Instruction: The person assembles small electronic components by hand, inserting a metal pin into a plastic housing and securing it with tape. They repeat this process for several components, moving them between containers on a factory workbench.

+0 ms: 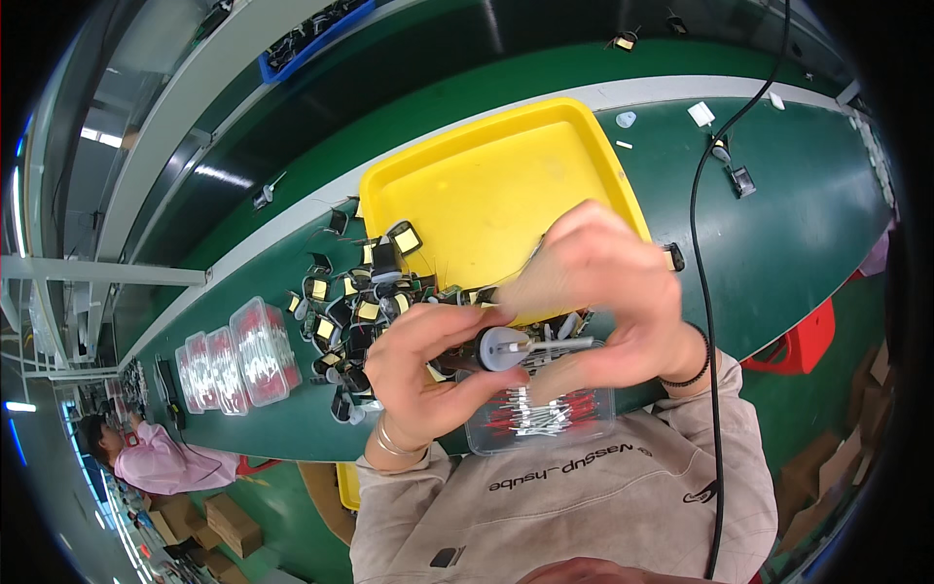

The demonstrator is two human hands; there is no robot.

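My left hand (418,375) is closed round a small part with a pale grey round cap (503,348) and a thin whitish stem pointing right. The cap sits between thumb and forefinger; the part's far side is hidden. Close by on the right, my right hand (623,302) curves round the stem's end, its fingers smeared by motion, so I cannot tell whether it grips anything. Beneath the hands stands a clear plastic box (545,428) of red and white thin pieces. Left of them lies a pile of small black parts with yellow squares (368,311).
A yellow tray (477,185) lies behind the hands on the green table (778,263). Several clear boxes (263,350) of similar pieces stand at left. A black cable (696,243) hangs down on the right. Another person in pink (161,457) sits far left; a red stool (803,341) stands right.
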